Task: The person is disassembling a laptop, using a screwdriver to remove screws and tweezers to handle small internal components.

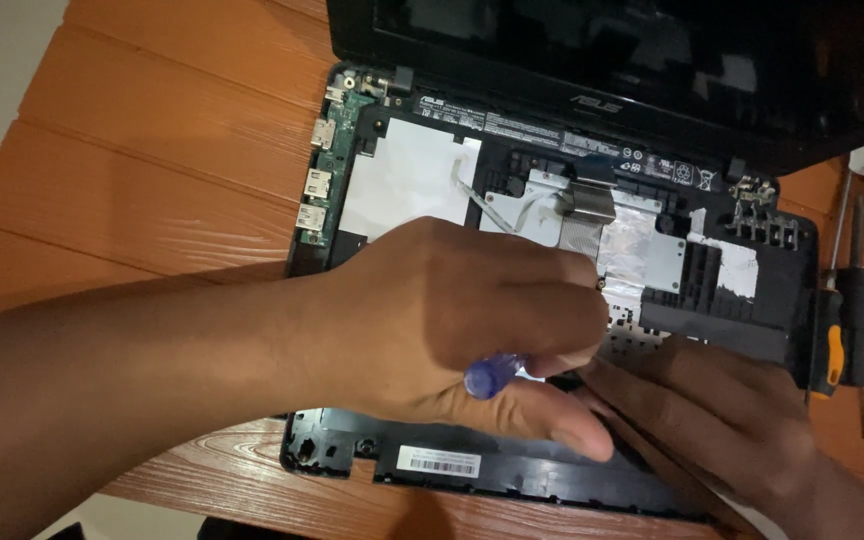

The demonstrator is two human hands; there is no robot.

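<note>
Stretching in from the left edge, the left hand point(452, 320) crosses over the middle of the opened laptop point(552, 200), its grip closed around a blue-handled screwdriver point(492, 375); only the translucent blue end of the handle shows between thumb and curled fingers, and the tip is hidden beneath the hand. Judging by the way the knuckles arch, the tool seems to be held upright so it bears straight down on a point inside the chassis. Left of the hand, the exposed green circuit board point(320, 170) runs along the laptop's edge with 3 metal ports facing outward, and a pale sheet point(402, 180) covers part of the interior just beside it. The laptop lies on an orange wooden table point(152, 150), its dark screen point(632, 50) folded back and away, probably to leave the base clear. Just right of the screwdriver, the right hand point(712, 410) rests flat on the lower part of the chassis, fingers extended and touching the black frame, holding nothing that can be seen; it appears to steady the machine. Past it, silver foil shielding point(652, 255) sits amid black plastic framing. At the far right, apart from both hands, 2 more screwdrivers point(847, 310) lie on the table, 1 with an orange-and-black handle, parked within reach.
</note>
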